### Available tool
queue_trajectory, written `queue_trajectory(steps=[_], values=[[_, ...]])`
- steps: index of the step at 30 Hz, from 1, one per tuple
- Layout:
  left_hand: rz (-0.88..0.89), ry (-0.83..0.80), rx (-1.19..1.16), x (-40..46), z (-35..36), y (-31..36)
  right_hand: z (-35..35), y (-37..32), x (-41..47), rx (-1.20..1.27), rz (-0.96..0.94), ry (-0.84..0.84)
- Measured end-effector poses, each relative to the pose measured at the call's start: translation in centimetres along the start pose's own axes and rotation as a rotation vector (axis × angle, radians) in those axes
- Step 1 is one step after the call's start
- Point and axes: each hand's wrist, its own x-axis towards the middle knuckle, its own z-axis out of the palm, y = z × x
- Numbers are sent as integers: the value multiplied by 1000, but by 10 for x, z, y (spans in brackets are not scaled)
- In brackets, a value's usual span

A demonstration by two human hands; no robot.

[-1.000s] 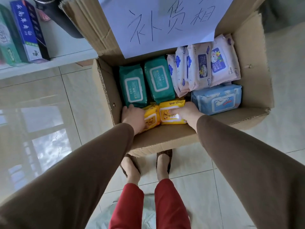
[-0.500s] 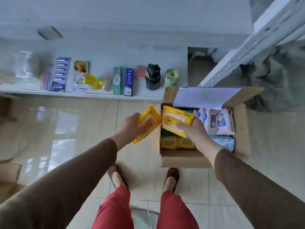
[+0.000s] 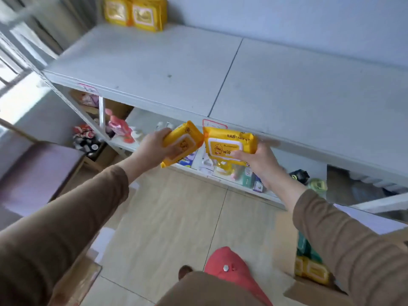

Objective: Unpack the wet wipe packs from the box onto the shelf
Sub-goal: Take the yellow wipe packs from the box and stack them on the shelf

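My left hand (image 3: 152, 146) grips a yellow wet wipe pack (image 3: 182, 143), tilted, just below the front edge of the grey shelf (image 3: 154, 62). My right hand (image 3: 257, 159) holds a second yellow pack (image 3: 229, 143) upright beside it, the two packs nearly touching. Two more yellow packs (image 3: 135, 13) stand at the back left of the shelf top. The cardboard box (image 3: 313, 293) sits at the lower right, partly behind my right sleeve, with yellow and green packs showing inside.
A lower shelf (image 3: 220, 173) under the grey top holds bottles, small boxes and pink items. A purple-topped seat (image 3: 37, 171) stands at the left. Another cardboard piece (image 3: 77, 283) lies at the lower left. Tiled floor (image 3: 176, 217) lies between me and the shelving.
Both hands lifted a yellow pack each out of the box and carried them up to the shelf's front edge. My view swung from the box on the floor up to the shelf.
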Motion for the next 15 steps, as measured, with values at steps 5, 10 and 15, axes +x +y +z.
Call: queue_trajectory(steps=[5,10,15], values=[[63,74,81,72,-90,-34,61,-69,75,20,-117,10],[82,99,176,169,-159,-61,110,-118,176,47,-163,33],[55,145,210,267,-222,-93,159,-163,289,27,-158,45]])
